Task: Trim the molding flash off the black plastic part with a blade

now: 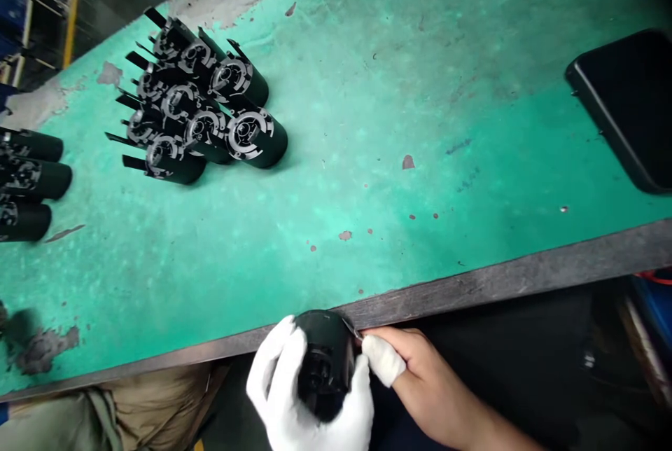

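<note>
My left hand (286,395), in a white glove, is wrapped round a black cylindrical plastic housing (324,335) at the front edge of the bench. The housing is tilted, and a recess with moulded details shows on the side facing me. On its right, my right hand (425,374) is bare apart from a white cover on the thumb. Thumb and fingers pinch a thin metal blade (351,328) whose tip lies against or very close to the housing's wall. Most of the blade's handle is hidden in my grip.
A cluster of similar black housings (270,139) stands on the green bench (336,192), with several more housings (50,181) at the far left. A dark rectangular device or tray (630,108) lies at the right. Someone's clothed legs (152,402) show at lower left.
</note>
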Motion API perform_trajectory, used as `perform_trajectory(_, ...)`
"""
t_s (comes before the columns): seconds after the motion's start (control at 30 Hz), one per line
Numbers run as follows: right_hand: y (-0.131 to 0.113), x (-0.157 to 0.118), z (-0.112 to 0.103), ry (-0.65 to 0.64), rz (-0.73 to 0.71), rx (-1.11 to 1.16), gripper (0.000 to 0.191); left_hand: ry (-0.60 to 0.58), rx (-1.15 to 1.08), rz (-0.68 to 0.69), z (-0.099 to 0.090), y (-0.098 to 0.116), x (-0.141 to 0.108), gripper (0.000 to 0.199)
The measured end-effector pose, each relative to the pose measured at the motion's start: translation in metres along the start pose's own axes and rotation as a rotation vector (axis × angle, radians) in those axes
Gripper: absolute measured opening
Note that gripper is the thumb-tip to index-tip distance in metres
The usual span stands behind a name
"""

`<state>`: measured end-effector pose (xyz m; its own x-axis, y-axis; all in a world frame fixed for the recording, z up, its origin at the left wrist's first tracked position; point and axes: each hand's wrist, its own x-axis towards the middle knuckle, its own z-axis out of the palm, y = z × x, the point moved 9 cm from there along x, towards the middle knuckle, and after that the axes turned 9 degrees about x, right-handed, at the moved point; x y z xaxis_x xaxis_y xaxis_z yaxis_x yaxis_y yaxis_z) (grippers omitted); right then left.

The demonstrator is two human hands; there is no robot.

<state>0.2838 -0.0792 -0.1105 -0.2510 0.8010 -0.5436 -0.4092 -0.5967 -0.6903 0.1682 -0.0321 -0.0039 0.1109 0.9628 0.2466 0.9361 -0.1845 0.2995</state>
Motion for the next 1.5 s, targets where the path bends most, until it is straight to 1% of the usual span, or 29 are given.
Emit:
perform_trajectory(0.07,0.002,-0.002,0.001,-0.018,0.01,0.038,0.039,0.009,-0.01,-0.002,-0.001,-0.001,-0.001,0.067)
perform_trajectory(0.17,0.006,-0.004,0.004,-0.046,0.035,0.096,0.043,-0.013,-0.002,0.005,0.0,-0.002,-0.003,0.072)
perform_trajectory(0.3,0.008,-0.004,0.002,-0.034,0.038,0.03,0.044,-0.002,-0.006,-0.005,0.0,-0.003,-0.002,0.072)
perform_trajectory(0.37,0.007,-0.003,0.0,-0.001,0.032,-0.013,0.044,0.031,-0.018,0.036,0.0,0.001,-0.001,0.07)
perform_trajectory(0.47,0.008,-0.003,-0.002,0.025,0.034,-0.028,0.044,0.091,-0.038,0.148,-0.003,0.008,-0.001,0.068)
perform_trajectory(0.53,0.009,-0.003,-0.003,0.03,0.026,-0.033,0.044,0.087,-0.046,0.201,-0.003,0.009,-0.002,0.067)
perform_trajectory(0.63,0.004,-0.005,-0.006,0.005,-0.021,-0.051,0.04,0.047,-0.044,0.244,-0.001,0.009,-0.003,0.066)
perform_trajectory(0.73,-0.007,-0.006,-0.007,-0.044,-0.097,-0.135,0.032,0.027,-0.051,0.237,-0.001,0.008,-0.003,0.061)
perform_trajectory(0.83,-0.012,-0.003,-0.008,-0.066,-0.141,-0.199,0.029,0.063,-0.057,0.219,-0.002,0.01,-0.003,0.058)
perform_trajectory(0.93,-0.009,0.002,-0.008,-0.064,-0.131,-0.214,0.033,0.125,-0.056,0.229,-0.003,0.01,-0.003,0.058)
perform_trajectory(1.03,0.001,0.007,-0.007,-0.045,-0.084,-0.191,0.04,0.14,-0.072,0.277,-0.003,0.01,-0.004,0.059)
perform_trajectory(1.13,0.006,0.008,-0.006,-0.054,-0.055,-0.115,0.041,0.138,-0.077,0.307,-0.003,0.009,-0.005,0.062)
perform_trajectory(1.23,0.003,0.007,-0.004,-0.106,-0.064,-0.015,0.038,0.111,-0.079,0.3,-0.003,0.007,-0.006,0.06)
perform_trajectory(1.3,-0.001,0.006,-0.004,-0.126,-0.07,0.003,0.034,0.102,-0.087,0.288,-0.003,0.006,-0.006,0.059)
perform_trajectory(1.5,-0.005,0.006,-0.005,-0.113,-0.073,-0.109,0.035,0.116,-0.088,0.335,-0.001,0.007,-0.009,0.056)
